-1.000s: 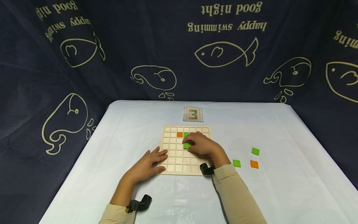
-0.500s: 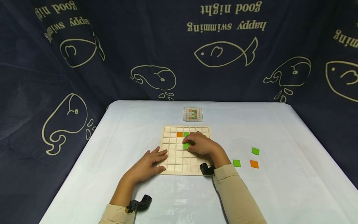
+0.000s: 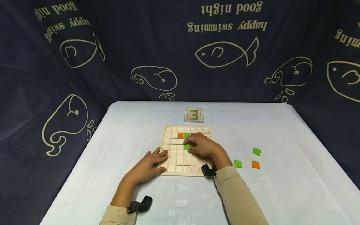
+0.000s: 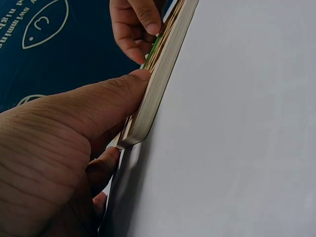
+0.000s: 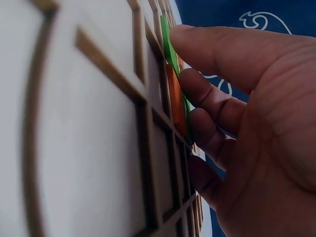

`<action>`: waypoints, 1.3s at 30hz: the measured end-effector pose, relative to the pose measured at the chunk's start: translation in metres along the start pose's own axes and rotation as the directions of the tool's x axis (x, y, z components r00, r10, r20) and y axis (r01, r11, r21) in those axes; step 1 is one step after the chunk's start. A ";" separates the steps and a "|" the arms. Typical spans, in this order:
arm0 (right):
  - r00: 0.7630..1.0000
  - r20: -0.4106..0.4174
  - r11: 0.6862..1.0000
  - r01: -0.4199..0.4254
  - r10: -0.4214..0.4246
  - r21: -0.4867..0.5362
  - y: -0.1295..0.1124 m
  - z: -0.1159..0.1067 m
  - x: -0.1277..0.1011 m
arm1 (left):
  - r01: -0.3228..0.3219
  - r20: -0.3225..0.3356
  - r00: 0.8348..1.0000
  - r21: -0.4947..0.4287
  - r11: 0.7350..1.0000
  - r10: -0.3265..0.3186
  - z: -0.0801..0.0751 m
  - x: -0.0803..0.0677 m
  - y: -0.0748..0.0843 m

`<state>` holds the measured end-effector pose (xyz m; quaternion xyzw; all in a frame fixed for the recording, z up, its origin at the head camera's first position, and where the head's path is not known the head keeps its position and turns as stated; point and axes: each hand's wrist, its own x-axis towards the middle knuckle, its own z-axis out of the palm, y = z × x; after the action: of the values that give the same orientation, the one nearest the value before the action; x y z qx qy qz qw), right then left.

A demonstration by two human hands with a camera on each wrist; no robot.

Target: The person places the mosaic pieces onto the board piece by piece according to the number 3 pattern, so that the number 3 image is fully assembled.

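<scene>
On board [image 3: 174, 156] left edge, L hand [image 3: 147, 165], R hand [image 3: 202, 145] mid-grid

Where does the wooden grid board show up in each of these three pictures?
Head: wooden grid board lies mid-table, under both hands.
Left wrist: only its edge, running diagonally beside the left hand.
Right wrist: its cells fill the left side.
Shared landmark: the green tile at the right hand.
</scene>
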<state>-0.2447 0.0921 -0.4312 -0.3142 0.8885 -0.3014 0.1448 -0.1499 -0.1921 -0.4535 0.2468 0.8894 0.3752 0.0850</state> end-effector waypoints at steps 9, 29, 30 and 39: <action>1.000 0.004 0.994 0.020 -0.020 0.104 -0.002 -0.008 -0.010 | 0.001 0.003 1.000 -0.005 1.000 -0.001 0.001 0.000 0.001; 0.979 -0.182 0.979 -0.051 0.088 0.199 0.037 -0.052 -0.082 | -0.005 0.004 1.000 -0.003 1.000 0.005 0.002 0.001 0.000; 0.976 -0.193 0.980 -0.061 0.098 0.189 0.041 -0.054 -0.087 | -0.003 0.003 1.000 -0.003 1.000 0.003 0.002 0.001 0.000; 0.943 -0.259 0.974 -0.174 0.208 0.147 0.074 -0.073 -0.136 | -0.004 0.002 1.000 0.001 1.000 0.004 0.002 0.000 -0.001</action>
<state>-0.2082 0.2584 -0.4118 -0.1725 0.9062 -0.3799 0.0686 -0.1497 -0.1909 -0.4555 0.2493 0.8890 0.3745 0.0851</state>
